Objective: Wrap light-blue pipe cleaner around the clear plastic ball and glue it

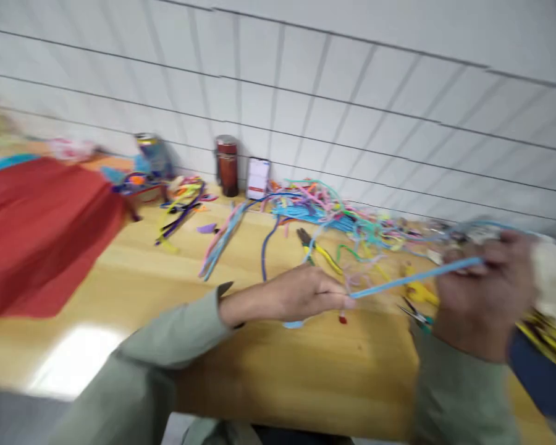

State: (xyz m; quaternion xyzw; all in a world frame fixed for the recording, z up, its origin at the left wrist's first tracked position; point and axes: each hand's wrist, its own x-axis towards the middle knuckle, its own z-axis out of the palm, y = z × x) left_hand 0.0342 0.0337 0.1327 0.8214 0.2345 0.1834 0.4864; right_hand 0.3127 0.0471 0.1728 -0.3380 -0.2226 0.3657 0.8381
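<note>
A light blue pipe cleaner (412, 278) stretches between my two hands above the wooden table. My left hand (301, 293) pinches one end of it between thumb and fingers. Around the other part my right hand (488, 290) is closed, blurred by motion, with more blue strand trailing behind it. Below my left hand show a small light blue piece (293, 324) and a small red bit (343, 319). Yellow-handled pliers (327, 256) lie just beyond my left hand. A second pair of pliers with green on its handle (417, 318) lies beside my right wrist.
A heap of coloured pipe cleaners (315, 213) runs along the white wall. Near it stand a dark red thermos (227, 165), a phone (258, 179) and a can (152, 154). Red cloth (50, 228) covers the table's left side. A yellow tool (419, 289) lies near my right hand.
</note>
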